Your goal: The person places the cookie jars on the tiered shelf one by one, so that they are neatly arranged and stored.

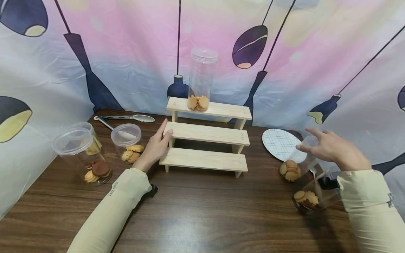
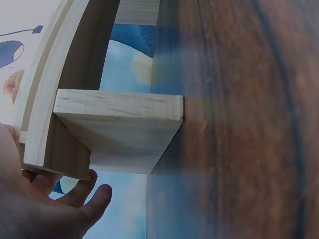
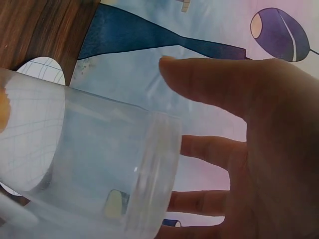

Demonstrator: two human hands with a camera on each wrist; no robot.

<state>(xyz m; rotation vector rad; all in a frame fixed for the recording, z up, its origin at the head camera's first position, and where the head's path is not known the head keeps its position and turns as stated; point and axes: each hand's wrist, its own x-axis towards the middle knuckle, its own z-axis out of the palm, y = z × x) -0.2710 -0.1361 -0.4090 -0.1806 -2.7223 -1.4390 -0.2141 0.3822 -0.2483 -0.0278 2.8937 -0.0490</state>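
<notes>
Fingers of the right hand were spread wide, thumb well apart from the rest, about the upper end of one clear jar of round cookies; whether any touched its lid could not be told. Fingers of the left hand gripped the left end of the middle tier of one pale wooden stand, thumb on top, other fingertips at the underside. Stand: three stepped tiers, placed on a dark wood-grain table, between the two hands. Top tier bore one tall lidded jar, cookies at its base. Right of the stand lay one round white plate, lined in a grid, beyond the jar at the hand; one further clear jar with cookies was nearer the person. Left of the stand were one shorter lidded jar, two taller jars overlapping in view, and, behind these, tongs. Patterned cloth hung behind everything.
</notes>
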